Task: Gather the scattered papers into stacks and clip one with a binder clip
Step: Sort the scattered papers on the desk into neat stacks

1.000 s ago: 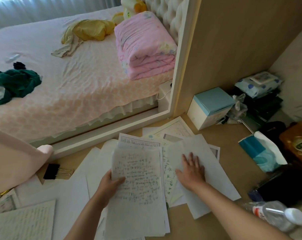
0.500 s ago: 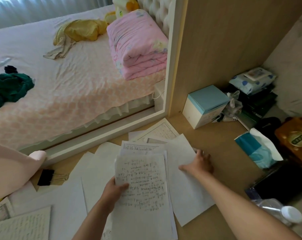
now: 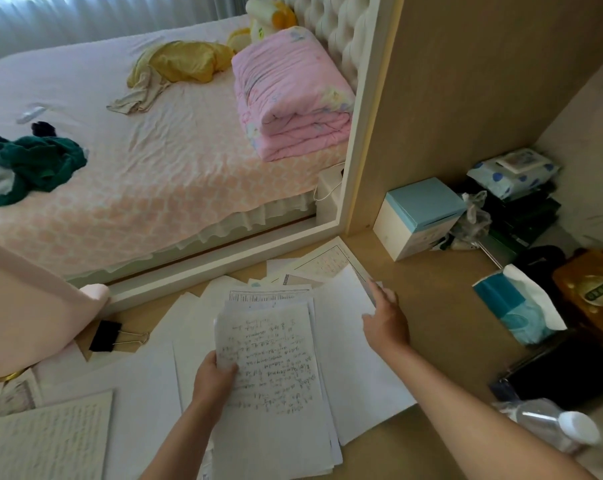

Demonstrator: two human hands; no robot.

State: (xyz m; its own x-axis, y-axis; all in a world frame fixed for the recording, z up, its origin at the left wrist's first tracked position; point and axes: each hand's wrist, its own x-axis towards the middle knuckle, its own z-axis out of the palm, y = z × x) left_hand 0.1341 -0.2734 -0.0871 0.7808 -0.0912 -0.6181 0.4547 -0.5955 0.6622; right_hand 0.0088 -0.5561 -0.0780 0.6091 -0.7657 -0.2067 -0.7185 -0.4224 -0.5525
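Note:
My left hand (image 3: 213,377) grips a stack of handwritten papers (image 3: 276,375) by its left edge, just above the wooden desk. My right hand (image 3: 385,318) pinches the right edge of a blank white sheet (image 3: 352,358) lying to the right of the stack. More loose sheets (image 3: 321,268) lie behind it toward the mirror frame, and others (image 3: 51,441) cover the desk at the left. A black binder clip (image 3: 102,336) with silver handles lies on the desk at the left, apart from both hands.
A blue-and-white box (image 3: 417,216), a tissue pack (image 3: 518,308), dark books and a wipes pack (image 3: 514,173) crowd the right corner. A plastic bottle (image 3: 549,424) lies at the lower right. A mirror (image 3: 189,133) stands behind the desk, a pink chair back (image 3: 26,303) at left.
My right hand moved from flat on the blank sheet to its far right edge and now pinches it. The sheet slid toward the stack. The left hand kept its hold.

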